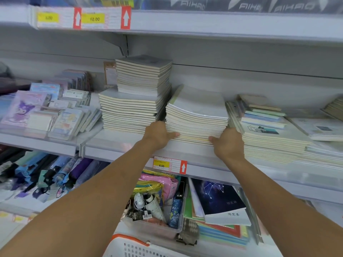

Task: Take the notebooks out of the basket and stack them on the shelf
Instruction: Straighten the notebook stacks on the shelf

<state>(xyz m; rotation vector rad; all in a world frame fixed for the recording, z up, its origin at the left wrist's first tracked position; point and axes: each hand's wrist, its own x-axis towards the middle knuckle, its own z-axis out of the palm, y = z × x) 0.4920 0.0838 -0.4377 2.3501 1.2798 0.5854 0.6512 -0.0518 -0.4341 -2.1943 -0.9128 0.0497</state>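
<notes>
Both bare arms reach up to the pale grey metal shelf (130,145), where a thick stack of thin white-covered notebooks with cream page edges (196,119) sits at the middle of the board. The left hand (157,135) holds the stack's lower left corner, its thumb laid along the front edge of the bottom notebooks and its fingers hidden round the side, so its grip is clamped on the stack. The right hand (227,143) does the same at the lower right corner, thumb pressed to the front edge near the bottom and fingers out of sight behind the stack's right side. Just beside the stack on the left stands a taller two-tier pile of similar cream-edged notebooks (133,101), the smaller tier on top. On the right, touching or nearly touching the right hand, lies a lower pile of pastel-covered exercise books (269,138). A yellow and white price tag with a red arrow (169,165) hangs on the shelf's front lip between the two forearms. At the bottom edge of the view is the rim of a white perforated plastic basket with an orange handle (133,246); what it holds cannot be seen.
</notes>
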